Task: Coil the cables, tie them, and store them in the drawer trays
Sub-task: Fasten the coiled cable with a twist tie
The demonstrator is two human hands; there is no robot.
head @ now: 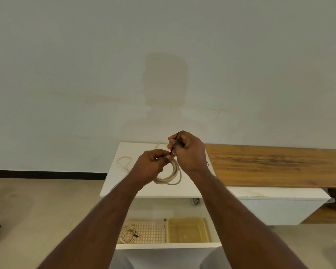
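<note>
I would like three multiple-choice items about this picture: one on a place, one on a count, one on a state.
1. Where does the tied cable coil lie?
A. in the yellow bin
B. in the perforated tray
C. on the wooden shelf

2. How many coils lie in the drawer?
A. one
B. two
C. three

3. What does the right hand do?
A. rests open
B. pinches a dark tie
C. pushes the drawer

Answers: 1 B, it lies in the perforated tray left of the yellow bin. 2 A, only one shows. 3 B, the dark tie is between its fingers, above the coil that the left hand holds.
</note>
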